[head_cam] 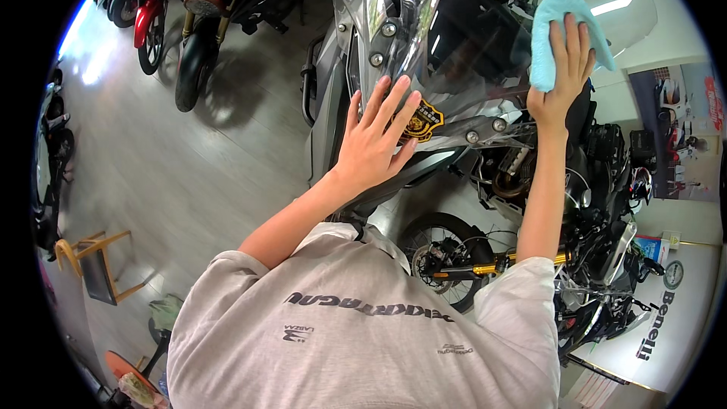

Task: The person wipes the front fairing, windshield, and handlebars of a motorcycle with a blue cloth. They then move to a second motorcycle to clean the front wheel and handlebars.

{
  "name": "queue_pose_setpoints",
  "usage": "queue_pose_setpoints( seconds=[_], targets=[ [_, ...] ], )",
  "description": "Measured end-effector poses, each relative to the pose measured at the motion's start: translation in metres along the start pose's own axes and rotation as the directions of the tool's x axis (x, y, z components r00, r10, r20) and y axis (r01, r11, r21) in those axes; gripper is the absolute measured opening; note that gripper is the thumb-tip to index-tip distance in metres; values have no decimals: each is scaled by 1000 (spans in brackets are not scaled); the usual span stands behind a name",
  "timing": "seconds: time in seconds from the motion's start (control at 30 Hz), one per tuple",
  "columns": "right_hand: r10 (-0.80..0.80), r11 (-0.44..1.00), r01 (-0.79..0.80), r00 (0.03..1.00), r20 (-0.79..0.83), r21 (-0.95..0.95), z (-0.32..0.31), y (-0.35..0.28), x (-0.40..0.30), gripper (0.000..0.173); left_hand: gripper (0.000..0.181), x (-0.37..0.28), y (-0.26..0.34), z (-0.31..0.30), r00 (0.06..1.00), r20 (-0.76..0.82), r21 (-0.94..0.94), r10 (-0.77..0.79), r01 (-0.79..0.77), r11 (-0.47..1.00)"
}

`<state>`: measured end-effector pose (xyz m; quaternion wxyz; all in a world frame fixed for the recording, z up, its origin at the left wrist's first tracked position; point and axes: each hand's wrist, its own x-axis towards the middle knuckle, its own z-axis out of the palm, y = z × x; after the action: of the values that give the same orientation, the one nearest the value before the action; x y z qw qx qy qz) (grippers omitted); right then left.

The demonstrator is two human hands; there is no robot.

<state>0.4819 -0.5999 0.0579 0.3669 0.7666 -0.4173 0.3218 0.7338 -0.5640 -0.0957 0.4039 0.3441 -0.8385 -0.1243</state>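
Observation:
A clear motorcycle windscreen (pixel 477 57) fixed with several round screws spans the top centre. My left hand (pixel 377 139) lies with fingers spread at its lower left part, beside a black and gold shield-shaped sticker (pixel 425 120). Nothing is held in that hand. My right hand (pixel 562 74) presses flat on a light blue cloth (pixel 562 3) at the right edge of the windscreen, its fingers over the cloth. Grey fairing panels (pixel 329 96) of the motorcycle show beneath and left of the windscreen.
Other motorcycles stand close by, including one with a red front fender (pixel 147 23) and one with a gold fork (pixel 494 267). A wooden chair (pixel 99 270) is at the lower left on the grey floor (pixel 227 159). Posters (pixel 681 130) hang on the right wall.

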Motion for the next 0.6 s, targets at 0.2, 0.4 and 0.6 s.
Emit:
queue_pose_setpoints(
  seconds=[0.2, 0.4, 0.6],
  targets=[
    [80, 997, -81, 996, -40, -12, 4, 12, -22, 48, 77, 1, 8, 15, 1000, 5, -13, -26, 27, 1000],
    [130, 990, -124, 987, -97, 62, 1, 9, -28, 46, 81, -1, 1, 17, 1000, 23, 5, 0, 0, 1000],
    [343, 843, -354, 934, 101, 406, -38, -10, -26, 41, 83, -1, 2, 18, 999, 29, 16, 22, -23, 1000]
  ],
)
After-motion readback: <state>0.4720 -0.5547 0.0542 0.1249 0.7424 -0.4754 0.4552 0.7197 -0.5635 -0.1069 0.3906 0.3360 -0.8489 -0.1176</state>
